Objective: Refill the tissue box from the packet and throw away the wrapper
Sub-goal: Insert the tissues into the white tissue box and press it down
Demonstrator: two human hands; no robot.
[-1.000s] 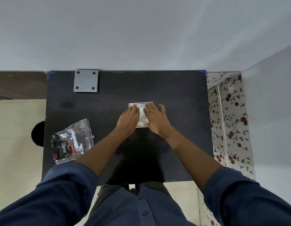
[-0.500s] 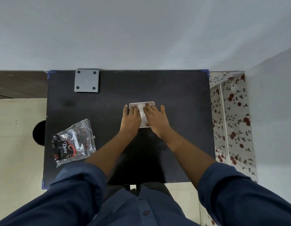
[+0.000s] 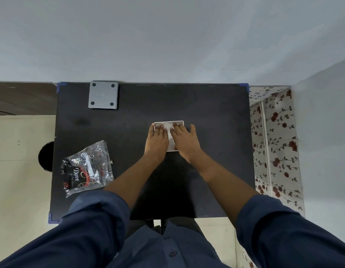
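Tissue box (image 3: 170,125): white, flat on the black table (image 3: 216,117), near the table's middle, slightly toward its right side. Left hand (image 3: 156,140) and right hand (image 3: 185,142): both palm-down on the box, fingers extended and flat, pressing its top; hands side by side, nearly touching, gripping nothing. Only the box's far edge and a centre strip show between them. Wrapper (image 3: 88,168): crumpled clear plastic with black "Dove" print, lying on the table well left of the box, near the table's left edge. Grey square plate (image 3: 103,95): four dark dots, at the table's far left corner. Dark blue sleeves (image 3: 90,225) pushed up the forearms.
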